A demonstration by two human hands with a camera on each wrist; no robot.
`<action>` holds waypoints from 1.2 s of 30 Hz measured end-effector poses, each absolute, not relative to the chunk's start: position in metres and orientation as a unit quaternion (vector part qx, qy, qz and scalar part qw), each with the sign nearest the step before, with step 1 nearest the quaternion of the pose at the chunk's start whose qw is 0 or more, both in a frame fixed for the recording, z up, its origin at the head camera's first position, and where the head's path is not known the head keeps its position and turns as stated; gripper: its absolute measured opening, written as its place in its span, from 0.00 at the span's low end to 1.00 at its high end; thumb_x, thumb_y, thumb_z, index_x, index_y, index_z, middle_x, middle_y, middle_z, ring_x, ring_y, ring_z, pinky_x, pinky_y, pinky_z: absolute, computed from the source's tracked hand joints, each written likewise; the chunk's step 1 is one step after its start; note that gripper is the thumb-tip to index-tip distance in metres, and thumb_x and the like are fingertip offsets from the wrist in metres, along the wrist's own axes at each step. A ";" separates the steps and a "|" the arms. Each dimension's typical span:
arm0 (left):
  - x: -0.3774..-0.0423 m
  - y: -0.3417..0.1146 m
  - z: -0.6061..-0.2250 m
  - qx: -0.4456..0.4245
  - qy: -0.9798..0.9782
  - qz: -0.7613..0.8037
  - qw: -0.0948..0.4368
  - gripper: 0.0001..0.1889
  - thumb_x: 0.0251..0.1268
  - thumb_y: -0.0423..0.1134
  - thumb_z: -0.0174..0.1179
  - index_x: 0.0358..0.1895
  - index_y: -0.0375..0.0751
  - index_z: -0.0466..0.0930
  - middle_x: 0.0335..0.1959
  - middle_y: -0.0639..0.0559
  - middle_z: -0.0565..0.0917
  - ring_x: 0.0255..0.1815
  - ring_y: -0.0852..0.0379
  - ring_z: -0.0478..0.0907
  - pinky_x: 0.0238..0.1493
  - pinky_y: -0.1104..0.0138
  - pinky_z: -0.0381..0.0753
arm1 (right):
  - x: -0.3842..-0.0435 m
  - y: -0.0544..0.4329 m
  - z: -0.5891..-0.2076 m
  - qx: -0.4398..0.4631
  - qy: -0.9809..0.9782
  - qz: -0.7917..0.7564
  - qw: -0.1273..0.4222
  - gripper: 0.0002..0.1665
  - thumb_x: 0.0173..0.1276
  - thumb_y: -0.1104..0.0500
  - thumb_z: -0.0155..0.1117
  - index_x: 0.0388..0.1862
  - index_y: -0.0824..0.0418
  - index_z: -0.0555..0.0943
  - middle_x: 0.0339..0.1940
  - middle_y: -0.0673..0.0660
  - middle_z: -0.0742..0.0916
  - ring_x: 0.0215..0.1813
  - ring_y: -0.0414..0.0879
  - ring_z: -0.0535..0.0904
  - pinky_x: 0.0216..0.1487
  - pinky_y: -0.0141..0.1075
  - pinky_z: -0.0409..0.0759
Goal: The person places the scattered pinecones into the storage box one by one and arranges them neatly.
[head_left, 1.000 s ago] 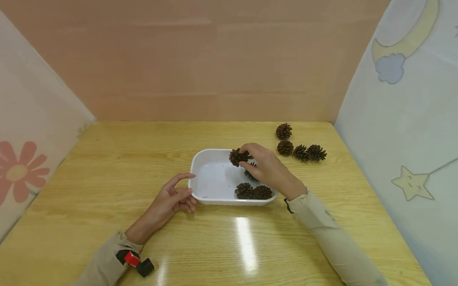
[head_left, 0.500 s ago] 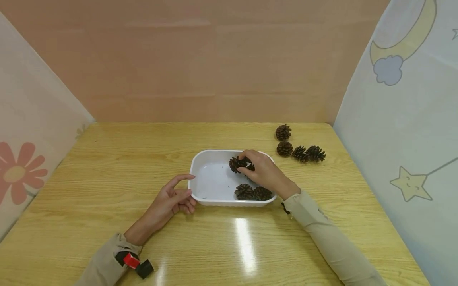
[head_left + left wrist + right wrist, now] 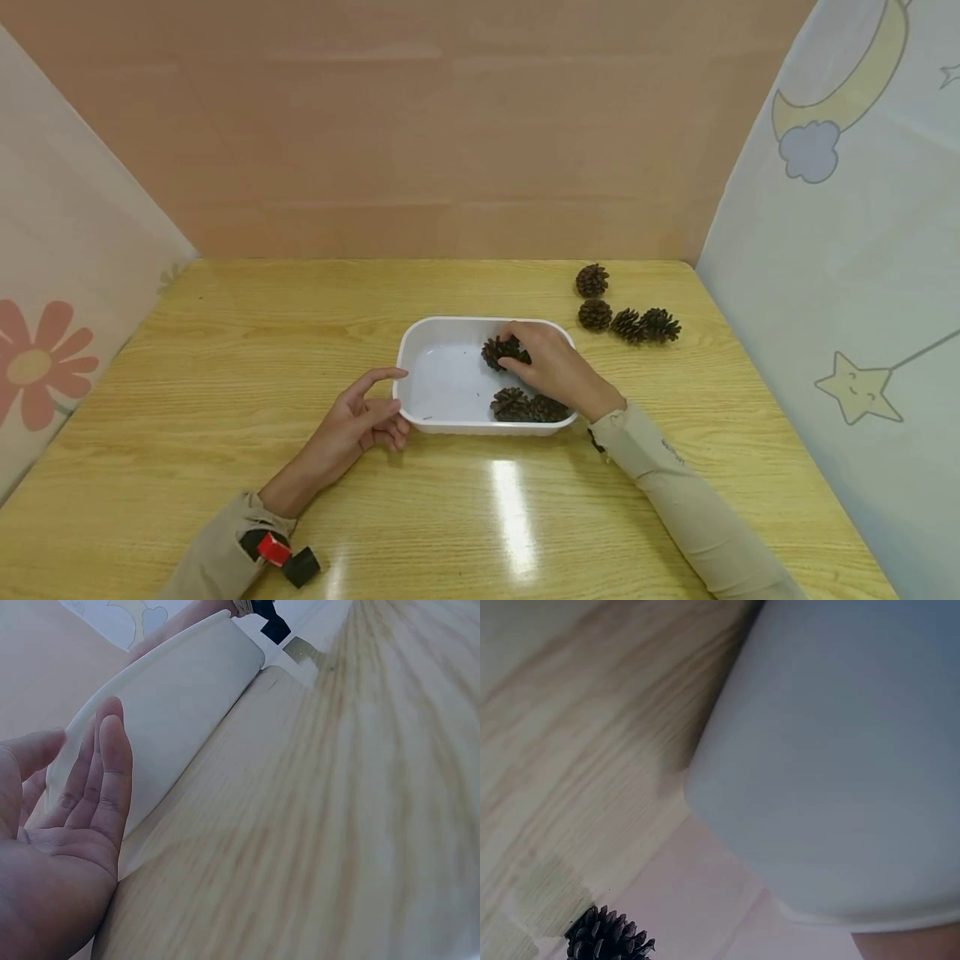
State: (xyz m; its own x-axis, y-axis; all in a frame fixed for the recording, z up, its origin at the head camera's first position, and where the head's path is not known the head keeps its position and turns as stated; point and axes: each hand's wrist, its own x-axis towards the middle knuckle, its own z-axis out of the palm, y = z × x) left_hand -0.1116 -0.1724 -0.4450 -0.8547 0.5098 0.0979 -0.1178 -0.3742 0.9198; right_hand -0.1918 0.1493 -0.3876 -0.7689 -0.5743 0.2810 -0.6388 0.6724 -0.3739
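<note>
Inside right half of white tray point(image 3: 442, 383), head view: right hand point(image 3: 551, 362) pinches pine cone point(image 3: 497, 353) between thumb and fingers. Two cones point(image 3: 511, 405) side by side in near right corner. Left hand point(image 3: 360, 421) touches tray's left rim, thumb and index finger spread. Four cones point(image 3: 595, 315) on wooden table point(image 3: 390, 517), beyond tray to right.

Left wrist view: left thumb apart from fingers, beside tray's outer wall.

Right wrist view: tray wall large, one cone at lower edge; grip cannot be told.
</note>
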 end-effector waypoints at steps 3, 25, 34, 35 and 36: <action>-0.111 -0.173 -0.445 0.188 0.525 0.807 0.195 0.24 0.79 0.28 0.45 0.74 0.34 0.55 0.33 0.45 0.88 0.29 0.53 0.86 0.32 0.65 0.86 | -0.192 0.150 -0.388 0.330 -0.912 0.236 0.066 0.17 0.67 0.56 0.71 0.50 0.62 0.81 0.47 0.55 0.88 0.48 0.48 0.84 0.55 0.43 0.81; -0.113 -0.173 -0.444 0.199 0.514 0.811 0.195 0.23 0.79 0.27 0.43 0.73 0.36 0.57 0.32 0.46 0.88 0.29 0.53 0.86 0.32 0.65 0.86 | -0.197 0.166 -0.371 0.292 -0.910 0.286 0.072 0.12 0.74 0.58 0.63 0.50 0.65 0.81 0.44 0.55 0.85 0.46 0.47 0.82 0.47 0.41 0.84; -0.112 -0.173 -0.445 0.197 0.515 0.811 0.195 0.24 0.79 0.27 0.44 0.74 0.34 0.56 0.32 0.46 0.88 0.29 0.53 0.86 0.31 0.65 0.86 | -0.204 0.181 -0.364 0.282 -0.914 0.270 0.107 0.12 0.72 0.61 0.63 0.52 0.65 0.80 0.48 0.61 0.86 0.47 0.53 0.83 0.48 0.47 0.83; -0.112 -0.173 -0.445 0.198 0.515 0.811 0.195 0.24 0.79 0.27 0.44 0.74 0.33 0.55 0.32 0.46 0.88 0.29 0.53 0.86 0.31 0.65 0.86 | -0.205 0.183 -0.363 0.282 -0.915 0.268 0.110 0.13 0.73 0.61 0.63 0.52 0.66 0.79 0.48 0.62 0.86 0.48 0.54 0.83 0.48 0.47 0.83; -0.112 -0.173 -0.445 0.197 0.514 0.811 0.196 0.24 0.79 0.27 0.44 0.74 0.33 0.54 0.32 0.46 0.88 0.29 0.53 0.86 0.31 0.65 0.86 | -0.205 0.186 -0.363 0.281 -0.915 0.266 0.113 0.13 0.73 0.61 0.63 0.52 0.66 0.79 0.49 0.63 0.86 0.48 0.55 0.83 0.47 0.47 0.83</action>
State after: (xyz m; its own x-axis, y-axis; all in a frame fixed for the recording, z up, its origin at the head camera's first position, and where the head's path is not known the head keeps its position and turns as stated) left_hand -0.1121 -0.1735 -0.4451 -0.8457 0.5203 0.1187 -0.1146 -0.3942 0.9119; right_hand -0.2054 0.1858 -0.3632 -0.8169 -0.4538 0.3562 -0.5740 0.7011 -0.4231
